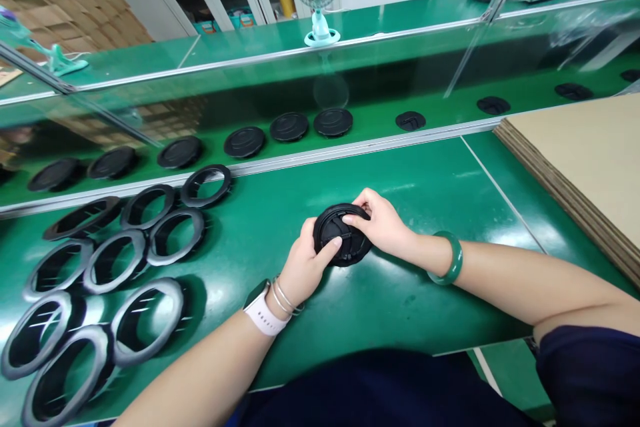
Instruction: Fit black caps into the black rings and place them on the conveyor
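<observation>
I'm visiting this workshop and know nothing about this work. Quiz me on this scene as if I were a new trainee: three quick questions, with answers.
1. What are the left hand and right hand holding between them?
A) a black round disc
B) a silver-rimmed ring
C) a cardboard sheet

2. True or false: the green bangle is on the left wrist.

3. How many black rings lie on the green bench mat to the left of the hands?

Key:
1. A
2. False: it is on the right hand's wrist.
3. Nine
</observation>
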